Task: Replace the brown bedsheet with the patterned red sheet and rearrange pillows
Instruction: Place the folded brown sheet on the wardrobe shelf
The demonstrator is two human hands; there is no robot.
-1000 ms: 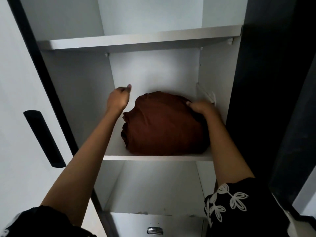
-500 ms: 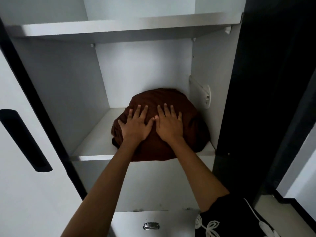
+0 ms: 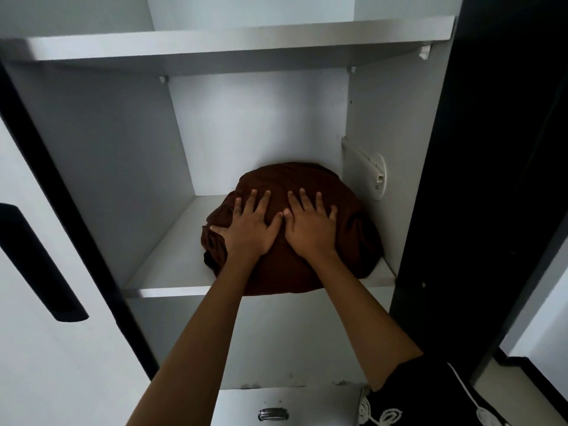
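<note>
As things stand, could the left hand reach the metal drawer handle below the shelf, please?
Probably yes: the left hand lies flat on the brown bedsheet, holding nothing, and the drawer handle sits uncovered below, beside that forearm.

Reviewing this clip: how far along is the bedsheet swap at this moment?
Done: the brown bedsheet is off the bed, bundled on a wardrobe shelf. In hand: left hand and right hand press flat on it. Left: the red sheet and pillows, neither in view.
</note>
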